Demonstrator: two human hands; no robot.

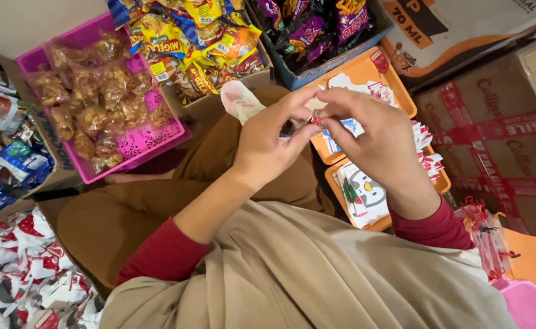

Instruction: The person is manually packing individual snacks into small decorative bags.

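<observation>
Both hands meet just above the lap, over the tan cloth of the person's garment. The left hand (266, 143) is closed in a pinch, thumb and forefinger pressed on a small white plastic sachet (241, 100) whose free end sticks up and away from the knuckles. The right hand (374, 137) is also closed, its fingertips (318, 116) nipping a tiny red piece (316, 121) right where the two hands touch; whether that piece is a twist tie or a tape end is too small to tell.

Judging from the pinch, the work in hand is fastening or closing the sachet's mouth. It likely goes best with the left hand keeping the neck gathered tight and steady while the right does the fine turning, and with both staying close together so the red piece does not slip.

Directly beyond the right hand sit orange plastic trays (402, 97) stacked with small white and red printed packets. Beyond and left of the left hand stands a pink plastic basket (140, 143) of clear bags of brown fried snacks. A brown cardboard box (493, 134) lies right of the right hand.
</observation>
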